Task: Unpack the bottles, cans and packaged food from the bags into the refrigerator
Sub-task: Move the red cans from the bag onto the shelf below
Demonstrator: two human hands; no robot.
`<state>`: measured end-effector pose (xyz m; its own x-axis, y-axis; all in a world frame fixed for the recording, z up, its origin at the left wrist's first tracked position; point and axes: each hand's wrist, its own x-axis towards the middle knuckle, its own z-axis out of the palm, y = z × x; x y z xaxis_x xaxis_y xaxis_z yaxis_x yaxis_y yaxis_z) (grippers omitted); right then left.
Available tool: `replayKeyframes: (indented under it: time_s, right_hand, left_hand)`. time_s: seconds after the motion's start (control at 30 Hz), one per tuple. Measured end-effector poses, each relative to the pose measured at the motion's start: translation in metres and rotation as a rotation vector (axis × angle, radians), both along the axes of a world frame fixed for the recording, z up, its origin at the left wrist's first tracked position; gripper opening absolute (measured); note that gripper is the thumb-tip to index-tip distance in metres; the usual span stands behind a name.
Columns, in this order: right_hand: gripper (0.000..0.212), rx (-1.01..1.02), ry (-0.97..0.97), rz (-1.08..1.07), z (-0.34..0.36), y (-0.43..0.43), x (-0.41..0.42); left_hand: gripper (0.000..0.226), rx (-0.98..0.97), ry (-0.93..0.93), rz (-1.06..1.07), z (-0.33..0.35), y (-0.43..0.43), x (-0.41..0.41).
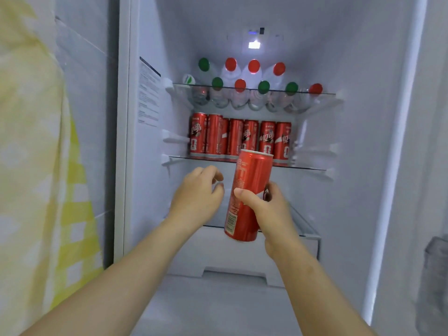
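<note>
Since your right hand [263, 207] has its fingers wrapped round the tall red aluminium soda can [247, 195], tilted just below the glass shelf [308, 168] with the can row [240, 138], probably it's heading there; your left hand [197, 190] hangs loose, holding nothing.

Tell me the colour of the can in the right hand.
The can is red with white lettering, seen in the head view.

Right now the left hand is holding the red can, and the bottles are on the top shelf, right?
Not quite. The head view shows the right hand holding the red can; the left hand beside it holds nothing. The bottles are indeed on the top shelf.
</note>
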<state>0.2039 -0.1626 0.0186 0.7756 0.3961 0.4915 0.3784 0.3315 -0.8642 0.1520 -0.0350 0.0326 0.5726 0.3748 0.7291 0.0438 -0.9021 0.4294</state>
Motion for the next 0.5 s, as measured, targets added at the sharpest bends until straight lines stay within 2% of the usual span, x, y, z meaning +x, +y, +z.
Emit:
replayKeyframes:
  time_s: [0.23, 0.5]
  right_hand:
    - [0.024, 0.083, -0.078, 0.013, 0.052, 0.025, 0.038]
    - [0.022, 0.082, -0.09, -0.034, 0.113, 0.049, 0.082]
  left_hand:
    - [0.016, 0.058, -0.119, 0.036, 0.045, 0.02, 0.044]
    - [0.017, 0.045, -0.094, 0.03, 0.088, 0.06, 0.083]
